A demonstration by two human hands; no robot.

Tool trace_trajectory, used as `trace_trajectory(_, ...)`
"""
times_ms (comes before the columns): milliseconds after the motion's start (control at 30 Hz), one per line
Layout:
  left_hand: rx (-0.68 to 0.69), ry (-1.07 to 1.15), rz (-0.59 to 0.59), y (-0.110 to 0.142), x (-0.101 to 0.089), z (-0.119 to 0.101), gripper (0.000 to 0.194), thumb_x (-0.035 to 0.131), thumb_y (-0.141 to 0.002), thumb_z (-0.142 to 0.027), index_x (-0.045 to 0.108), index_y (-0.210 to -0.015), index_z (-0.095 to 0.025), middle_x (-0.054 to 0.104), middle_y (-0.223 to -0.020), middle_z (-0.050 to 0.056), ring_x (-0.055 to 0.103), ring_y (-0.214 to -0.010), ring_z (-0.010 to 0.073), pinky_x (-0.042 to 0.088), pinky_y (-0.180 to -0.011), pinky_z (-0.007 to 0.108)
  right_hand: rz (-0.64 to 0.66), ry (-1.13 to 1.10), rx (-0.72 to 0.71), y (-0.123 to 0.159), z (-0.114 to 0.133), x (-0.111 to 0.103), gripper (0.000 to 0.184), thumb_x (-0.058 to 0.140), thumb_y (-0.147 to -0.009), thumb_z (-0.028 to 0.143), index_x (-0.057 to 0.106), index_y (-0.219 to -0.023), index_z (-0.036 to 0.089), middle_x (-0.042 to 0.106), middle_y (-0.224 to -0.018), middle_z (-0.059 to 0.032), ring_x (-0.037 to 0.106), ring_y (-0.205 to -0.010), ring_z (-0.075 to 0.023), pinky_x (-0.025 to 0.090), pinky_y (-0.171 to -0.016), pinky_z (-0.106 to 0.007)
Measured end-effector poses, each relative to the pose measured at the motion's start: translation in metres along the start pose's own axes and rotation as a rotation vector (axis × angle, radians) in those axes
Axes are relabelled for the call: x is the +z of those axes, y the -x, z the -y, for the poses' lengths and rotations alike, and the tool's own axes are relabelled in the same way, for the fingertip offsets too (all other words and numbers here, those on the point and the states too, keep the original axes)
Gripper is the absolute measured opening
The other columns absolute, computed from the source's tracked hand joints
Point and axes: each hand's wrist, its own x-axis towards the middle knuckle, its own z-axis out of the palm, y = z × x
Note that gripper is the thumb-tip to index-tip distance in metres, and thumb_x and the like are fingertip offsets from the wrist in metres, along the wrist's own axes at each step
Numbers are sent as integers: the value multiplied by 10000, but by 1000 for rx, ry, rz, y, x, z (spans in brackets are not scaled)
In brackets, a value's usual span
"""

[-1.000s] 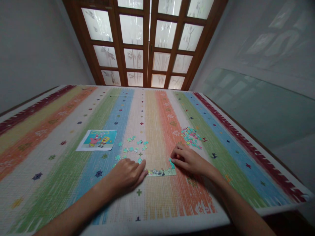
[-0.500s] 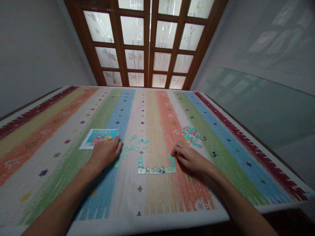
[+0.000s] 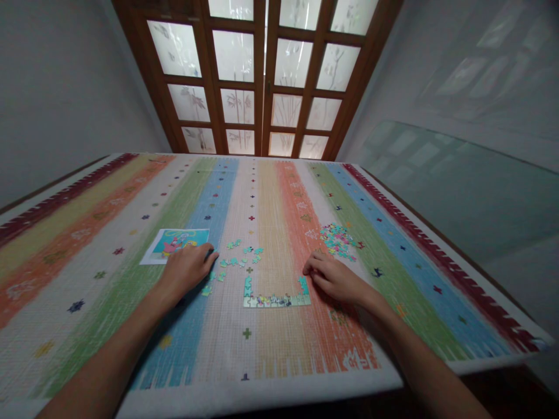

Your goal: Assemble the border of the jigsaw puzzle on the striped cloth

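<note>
My left hand [image 3: 190, 267] rests over the lower right of a printed picture card [image 3: 159, 241], beside several loose jigsaw pieces [image 3: 233, 262]. Its thumb and forefinger curl toward each other, and anything between them is too small to make out. On the cloth lies a partly joined jigsaw border [image 3: 275, 301], a bottom row with a short column rising at each end. Just right of its right-hand column, my right hand [image 3: 329, 276] has its fingers bent and drawn together. Whatever its fingertips may hold is hidden.
A heap of mixed jigsaw pieces [image 3: 337, 240] lies beyond my right hand. The striped tablecloth [image 3: 271, 209] covers a wide table. Wooden doors with glass panes [image 3: 262, 87] stand behind it, and a glass panel [image 3: 458, 180] leans along the right wall.
The view has shifted very slightly. My left thumb and forefinger have moved a little; my right hand stays by the border's right column. The pieces look unmoved.
</note>
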Motion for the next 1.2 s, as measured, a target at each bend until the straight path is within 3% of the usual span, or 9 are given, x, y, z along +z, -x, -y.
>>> trace_trajectory(300, 19, 135, -33, -2, 4, 8, 330, 467, -1002, -379, 690, -1118, -165, 754, -902, 128, 700, -917, 314, 481, -784, 380, -11, 20, 2, -1, 5, -2, 235, 515, -841, 20, 592, -908, 231, 643, -970, -71, 603, -888, -223, 482, -808, -363)
trace_trajectory(533, 144, 380, -237, -2, 0, 7, 158, 560, -897, -328, 615, -838, -193, 687, -830, 78, 638, -784, 245, 479, -755, 372, -10, 18, 4, -2, 6, -1, 191, 523, -865, 45, 590, -902, 220, 628, -951, -70, 588, -837, -211, 467, -776, -349)
trace_trajectory(633, 186, 561, -206, -1, -3, 1, 189, 557, -906, -365, 607, -847, -192, 680, -787, 54, 621, -724, 213, 478, -695, 340, -14, 21, 1, -2, 5, -1, 188, 527, -862, 48, 590, -898, 221, 626, -944, -67, 584, -842, -213, 462, -781, -349)
trace_trajectory(833, 355, 837, -160, 6, -2, -21, 273, 516, -965, -360, 661, -1108, -177, 725, -831, 35, 636, -722, 176, 489, -672, 305, -17, 24, -5, -2, 4, -1, 164, 531, -875, 64, 591, -900, 214, 621, -946, -73, 584, -856, -220, 462, -787, -362)
trace_trajectory(1067, 426, 917, -49, 11, 11, -39, 261, 521, -963, -359, 713, -966, -182, 755, -857, 61, 642, -725, 182, 486, -687, 321, -39, 23, -18, -1, 4, 1, 165, 527, -894, 57, 588, -890, 211, 616, -929, -64, 576, -837, -204, 456, -773, -341)
trace_trajectory(1200, 380, 934, -99, 12, 16, -46, 233, 563, -940, -364, 715, -932, -187, 714, -805, 48, 588, -674, 168, 466, -665, 316, -35, 27, -15, -1, 4, 2, 152, 532, -905, 62, 593, -895, 201, 615, -929, -69, 578, -839, -207, 455, -773, -343)
